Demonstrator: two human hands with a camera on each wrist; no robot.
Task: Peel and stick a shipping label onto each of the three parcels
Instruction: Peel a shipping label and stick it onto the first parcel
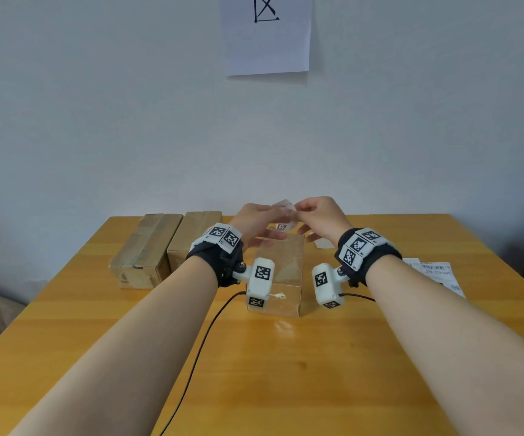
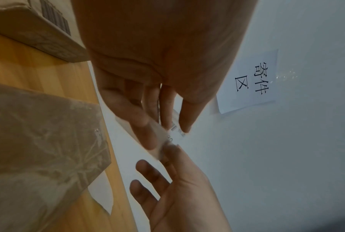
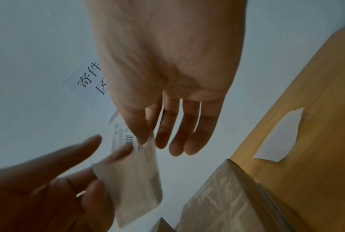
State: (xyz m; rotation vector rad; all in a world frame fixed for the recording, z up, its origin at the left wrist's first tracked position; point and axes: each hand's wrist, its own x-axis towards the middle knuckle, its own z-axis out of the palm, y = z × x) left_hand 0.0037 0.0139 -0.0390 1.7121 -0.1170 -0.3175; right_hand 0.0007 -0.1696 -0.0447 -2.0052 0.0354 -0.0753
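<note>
Both hands hold a shipping label [image 1: 286, 212] in the air above the centre parcel [image 1: 281, 272], a brown box wrapped in clear tape. My left hand [image 1: 256, 220] pinches the label's pale lower part [image 3: 138, 180]. The thumb and forefinger of my right hand [image 1: 312, 212] pinch the printed barcode corner [image 3: 129, 138]; its other fingers hang straight. In the left wrist view the left hand's fingertips [image 2: 149, 141] meet the right hand [image 2: 173, 180] on the label [image 2: 174, 131]. Two more brown parcels [image 1: 147, 250] [image 1: 194, 237] lie side by side at the back left.
More printed labels [image 1: 433, 272] lie on the yellow wooden table [image 1: 286, 372] at the right, partly under my right forearm. A white scrap of paper [image 3: 279, 136] lies beside the centre parcel. A black cable [image 1: 204, 335] runs across the table. A paper sign [image 1: 267, 33] hangs on the wall.
</note>
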